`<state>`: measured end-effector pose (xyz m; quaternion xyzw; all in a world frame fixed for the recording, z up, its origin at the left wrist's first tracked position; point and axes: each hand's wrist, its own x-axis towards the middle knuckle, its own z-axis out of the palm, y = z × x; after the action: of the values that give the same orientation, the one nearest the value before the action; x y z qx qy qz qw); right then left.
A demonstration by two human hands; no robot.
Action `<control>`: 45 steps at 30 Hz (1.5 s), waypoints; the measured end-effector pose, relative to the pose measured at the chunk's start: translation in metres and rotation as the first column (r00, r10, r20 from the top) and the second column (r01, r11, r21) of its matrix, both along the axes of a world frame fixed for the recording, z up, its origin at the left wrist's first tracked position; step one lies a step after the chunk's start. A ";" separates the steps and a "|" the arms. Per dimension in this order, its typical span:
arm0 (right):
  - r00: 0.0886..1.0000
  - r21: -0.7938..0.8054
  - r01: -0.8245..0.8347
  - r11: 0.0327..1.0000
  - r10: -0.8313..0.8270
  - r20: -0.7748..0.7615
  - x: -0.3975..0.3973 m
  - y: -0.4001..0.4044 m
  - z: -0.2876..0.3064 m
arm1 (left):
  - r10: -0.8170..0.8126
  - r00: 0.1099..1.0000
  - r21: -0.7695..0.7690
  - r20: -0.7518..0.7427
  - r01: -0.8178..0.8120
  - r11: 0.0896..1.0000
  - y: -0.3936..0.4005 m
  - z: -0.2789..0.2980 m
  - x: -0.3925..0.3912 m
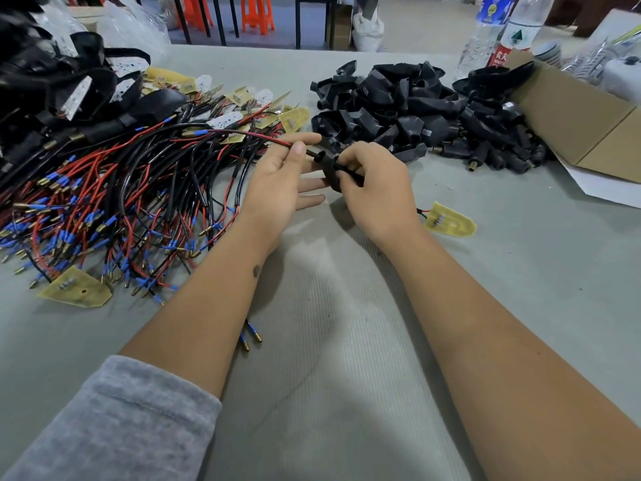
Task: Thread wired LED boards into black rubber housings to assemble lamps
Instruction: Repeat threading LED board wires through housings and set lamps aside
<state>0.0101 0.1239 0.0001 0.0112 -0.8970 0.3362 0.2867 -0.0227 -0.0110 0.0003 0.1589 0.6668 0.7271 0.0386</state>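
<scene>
My right hand point(376, 189) grips a black rubber housing point(329, 168) above the middle of the table. My left hand point(281, 182) pinches a red and black wire pair point(277, 140) between thumb and forefinger just left of the housing's neck, and the wires enter the housing there. A yellow LED board point(449, 222) lies on the table right of my right wrist, with its wires running under that hand. A heap of wired LED boards point(114, 189) covers the left side. A pile of empty black housings point(426, 112) lies at the back right.
Finished black lamps point(52, 85) are stacked at the far left. An open cardboard box point(582, 123) stands at the right, with plastic bottles point(499, 33) behind it. A loose yellow board point(74, 286) lies near the left front. Two blue-sleeved connectors point(251, 335) lie under my left forearm.
</scene>
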 end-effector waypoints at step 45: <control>0.994 -0.260 -0.032 0.965 0.058 0.094 0.000 0.006 -0.003 | 0.115 0.992 0.018 0.042 -0.116 0.993 -0.004 0.000 -0.006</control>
<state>0.0097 0.1298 -0.0026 -0.0229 -0.8584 0.4568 0.2322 -0.0290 -0.0150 0.0003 0.1055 0.6665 0.7379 0.0088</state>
